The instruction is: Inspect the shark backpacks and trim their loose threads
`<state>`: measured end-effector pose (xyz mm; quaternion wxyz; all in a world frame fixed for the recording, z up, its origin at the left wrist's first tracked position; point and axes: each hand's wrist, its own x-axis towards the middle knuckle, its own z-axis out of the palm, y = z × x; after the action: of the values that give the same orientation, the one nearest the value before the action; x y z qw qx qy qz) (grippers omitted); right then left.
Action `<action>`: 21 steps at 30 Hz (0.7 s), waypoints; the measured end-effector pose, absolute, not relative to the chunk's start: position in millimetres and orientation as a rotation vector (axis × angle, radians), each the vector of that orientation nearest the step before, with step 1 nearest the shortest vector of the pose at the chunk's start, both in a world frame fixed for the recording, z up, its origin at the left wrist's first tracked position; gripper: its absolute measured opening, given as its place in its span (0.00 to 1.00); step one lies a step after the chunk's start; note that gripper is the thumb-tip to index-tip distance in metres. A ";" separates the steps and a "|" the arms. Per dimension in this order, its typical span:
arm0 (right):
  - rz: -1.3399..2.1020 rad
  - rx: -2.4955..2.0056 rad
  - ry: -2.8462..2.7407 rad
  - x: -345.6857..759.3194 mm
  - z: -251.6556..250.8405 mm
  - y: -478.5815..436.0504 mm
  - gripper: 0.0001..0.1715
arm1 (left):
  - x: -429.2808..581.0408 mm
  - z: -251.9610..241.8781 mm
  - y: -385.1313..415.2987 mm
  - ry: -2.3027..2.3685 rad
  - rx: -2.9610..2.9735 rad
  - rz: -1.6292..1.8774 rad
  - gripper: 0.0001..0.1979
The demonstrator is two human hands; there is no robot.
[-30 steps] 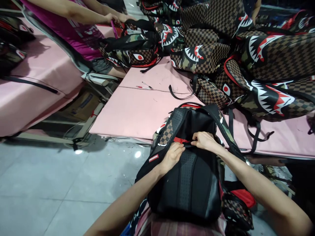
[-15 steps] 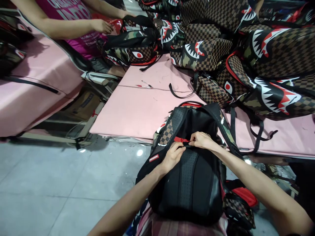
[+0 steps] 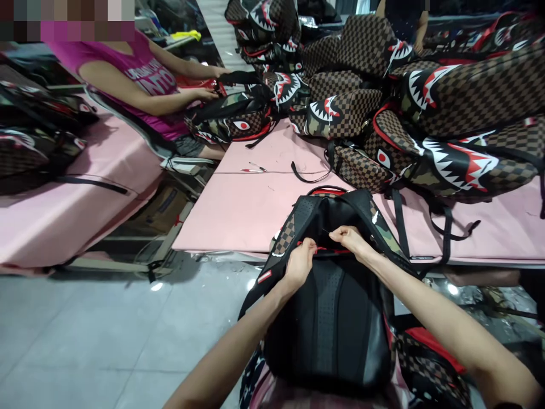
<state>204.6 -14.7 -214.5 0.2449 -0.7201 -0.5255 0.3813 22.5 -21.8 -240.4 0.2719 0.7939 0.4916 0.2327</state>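
Observation:
A black backpack [image 3: 336, 318] with padded back panel lies on my lap, its top leaning against the pink table [image 3: 238, 210]. My left hand [image 3: 300, 262] is closed in a pinch on the red-lined edge at the top of the back panel. My right hand [image 3: 349, 238] pinches the same edge a little to the right, fingers pressed together. The backpack's camouflage and checkered shoulder straps [image 3: 383, 227] run up past my hands on both sides.
A heap of brown checkered shark-mouth backpacks [image 3: 426, 113] covers the table's far and right side. A person in a pink top [image 3: 145, 74] handles another backpack [image 3: 230, 119] at the far left. Two pens [image 3: 254, 168] lie on the table. Grey floor [image 3: 85, 335] spreads left.
My view has tilted up and shifted. Both hands have stayed pinched at the backpack's top edge, the left one raised slightly. The red strip between them shows less.

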 end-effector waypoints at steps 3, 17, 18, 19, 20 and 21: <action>1.020 -1.930 -1.422 207.2 -215.0 -16.9 0.15 | 27.8 -224.4 -6.6 1.325 2.101 0.439 0.08; 0.862 -2.114 -1.763 224.0 -187.8 -38.1 0.13 | 56.5 -214.1 1.2 1.448 2.070 0.186 0.08; 0.856 -2.138 -1.787 224.3 -187.9 -38.8 0.12 | 56.7 -215.1 0.6 1.459 2.073 0.193 0.08; 0.853 -2.155 -1.811 224.2 -188.1 -39.0 0.11 | 57.2 -216.1 0.2 1.468 2.074 0.200 0.08; 0.853 -2.166 -1.833 223.8 -188.4 -38.7 0.10 | 57.7 -216.9 -0.1 1.474 2.073 0.209 0.08; 0.853 -2.173 -1.852 223.2 -188.8 -38.0 0.09 | 58.3 -217.5 -0.2 1.480 2.069 0.218 0.09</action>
<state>223.2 -38.0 -188.8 0.0809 -0.7268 -0.6195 0.2854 58.3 -0.2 -217.5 0.2897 0.7756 0.5548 0.0817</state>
